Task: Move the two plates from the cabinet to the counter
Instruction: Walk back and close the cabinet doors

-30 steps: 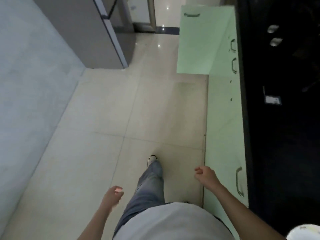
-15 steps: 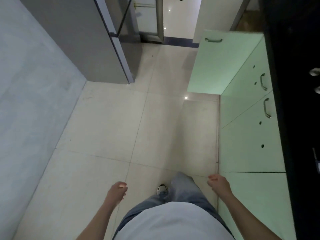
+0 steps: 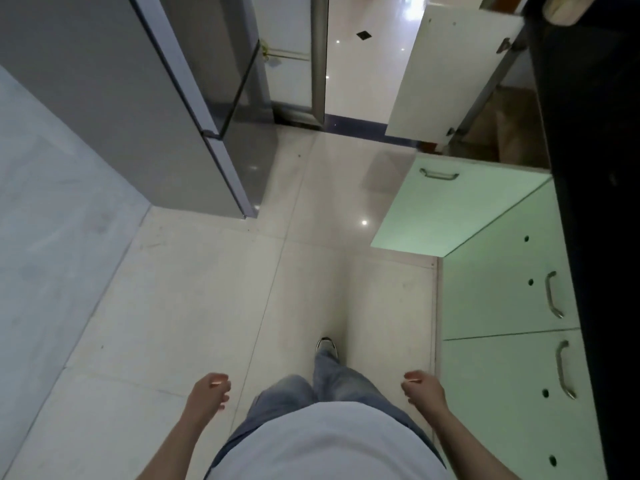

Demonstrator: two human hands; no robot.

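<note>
No plates show in the head view. A pale green cabinet door (image 3: 446, 209) stands swung open into the aisle ahead on the right; the inside of that cabinet is hidden. Above the green cabinets runs the dark counter (image 3: 588, 237) along the right edge. My left hand (image 3: 207, 393) hangs low at the left of my body, fingers loosely curled with nothing in them. My right hand (image 3: 422, 389) hangs at the right, close to the green cabinet fronts (image 3: 502, 375), also loosely curled and holding nothing.
A grey fridge (image 3: 166, 109) stands at the left ahead. A white upper door (image 3: 446, 74) is open above the green one. A doorway with a metal post (image 3: 318, 57) lies straight ahead. Tiled floor (image 3: 207, 289) runs between wall and cabinets.
I have walked forward along the aisle. The open green door and the fridge are nearer, and the view has tilted up. Both hands stay low with nothing in them.
</note>
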